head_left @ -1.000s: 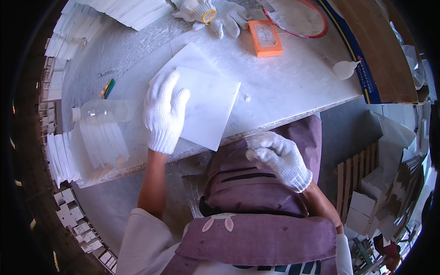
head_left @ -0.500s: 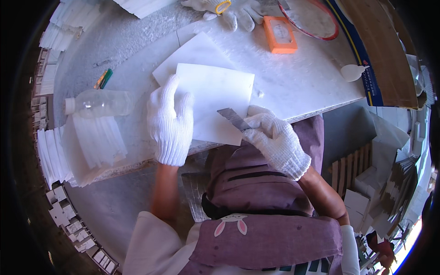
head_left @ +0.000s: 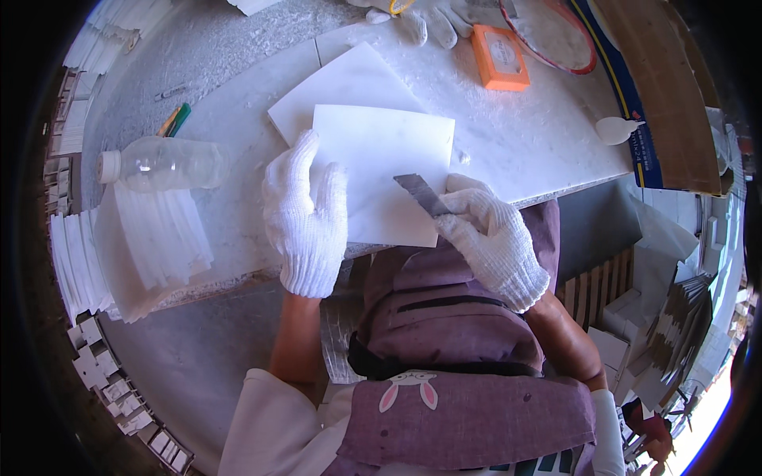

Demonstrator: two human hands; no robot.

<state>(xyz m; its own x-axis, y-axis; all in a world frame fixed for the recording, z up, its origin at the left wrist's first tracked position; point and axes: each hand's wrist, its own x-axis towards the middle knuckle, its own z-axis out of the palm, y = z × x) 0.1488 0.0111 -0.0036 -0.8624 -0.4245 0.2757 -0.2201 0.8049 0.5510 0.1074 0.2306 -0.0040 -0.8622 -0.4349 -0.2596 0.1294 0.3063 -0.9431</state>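
Note:
A square white stone-like tile [head_left: 389,147] lies partly over another white tile [head_left: 353,75], its near corner reaching past the table edge. My left hand [head_left: 305,210], in a white knit glove, grips the tile's left edge. Its thumb rests over the top face, and the other fingers are partly hidden. In my gloved right hand [head_left: 492,242], a flat grey metal blade [head_left: 419,193] is pinched between thumb and fingers. The blade points up and left over the tile's right part; whether it touches the surface I cannot tell.
On the dusty table [head_left: 238,103] stand stacked white tiles [head_left: 155,238], a clear bottle [head_left: 163,164] and a green-orange cutter [head_left: 175,120]. Farther back are an orange box [head_left: 502,59], spare gloves [head_left: 432,22] and a red-rimmed round object [head_left: 591,47]. A white squeeze bottle [head_left: 617,130] sits near cardboard [head_left: 675,95].
The whole view has shifted a little. My right hand, with the blade, has moved slightly right and down; my left hand keeps its place at the tile's left edge.

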